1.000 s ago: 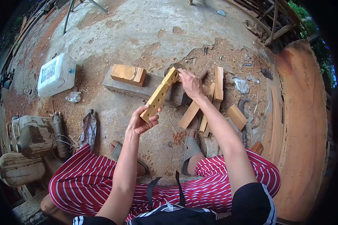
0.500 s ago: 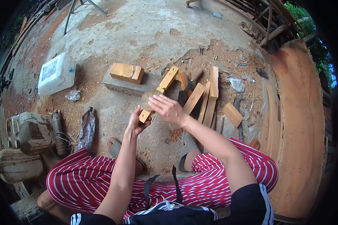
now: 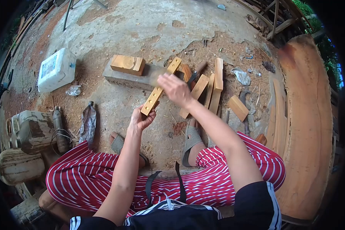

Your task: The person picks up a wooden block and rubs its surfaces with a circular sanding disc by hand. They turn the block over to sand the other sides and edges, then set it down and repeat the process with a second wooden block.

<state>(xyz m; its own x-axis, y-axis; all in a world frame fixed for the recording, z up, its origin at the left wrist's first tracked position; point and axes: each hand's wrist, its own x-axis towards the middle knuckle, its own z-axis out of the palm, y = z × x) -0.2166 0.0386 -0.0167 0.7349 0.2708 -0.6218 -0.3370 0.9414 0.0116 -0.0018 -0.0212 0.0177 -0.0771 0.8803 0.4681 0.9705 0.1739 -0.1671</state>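
Observation:
My left hand (image 3: 143, 118) is closed around the near end of a narrow wooden bar (image 3: 150, 102) with a row of round holes along its top. The bar slants away from me, its far end (image 3: 175, 63) over a stone block (image 3: 117, 76). My right hand (image 3: 176, 90) lies over the bar's middle, pressing a round tan sanding disc (image 3: 161, 79), blurred by motion, against the wood. Part of the bar is hidden under this hand. A thick wooden block (image 3: 127, 64) sits on the stone block.
Right of the bar lie a wood-handled tool (image 3: 199, 70), several wood offcuts (image 3: 217, 84) and a sickle-like blade (image 3: 245, 115). A large slab (image 3: 306, 134) stretches along the right. At left are a white jug (image 3: 57, 71), a wrapped bottle (image 3: 89, 124) and dirty containers (image 3: 34, 130).
My right hand with the disc has slid up the bar, away from my left hand, uncovering several holes near the close end. My left hand keeps its hold, slightly lower on the bar.

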